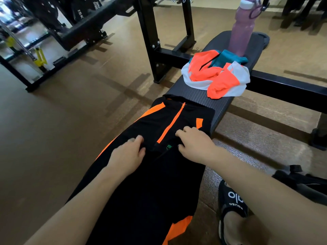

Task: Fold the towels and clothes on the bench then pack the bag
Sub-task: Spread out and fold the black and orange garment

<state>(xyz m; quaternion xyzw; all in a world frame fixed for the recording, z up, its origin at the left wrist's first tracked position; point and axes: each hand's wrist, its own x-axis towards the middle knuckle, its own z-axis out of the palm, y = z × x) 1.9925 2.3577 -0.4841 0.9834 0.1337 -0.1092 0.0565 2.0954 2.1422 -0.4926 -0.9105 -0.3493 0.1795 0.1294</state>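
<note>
A black jacket with orange stripes and an orange zip [159,167] lies spread lengthwise on the near half of the dark padded bench [198,99]. My left hand [128,154] rests on the fabric left of the zip, fingers bent and pinching a fold. Right of the zip, my right hand [193,142] has its fingers curled into the cloth. Farther along the bench a crumpled orange, white and teal garment [217,75] lies in a heap. The black bag [300,183] sits on the floor at the right edge, partly cut off.
A pink water bottle [243,27] stands upright at the bench's far end. A black steel rack frame [177,55] crosses behind the bench. My foot in a black slide sandal [231,206] is on the floor to the right. Weight racks [35,41] stand far left.
</note>
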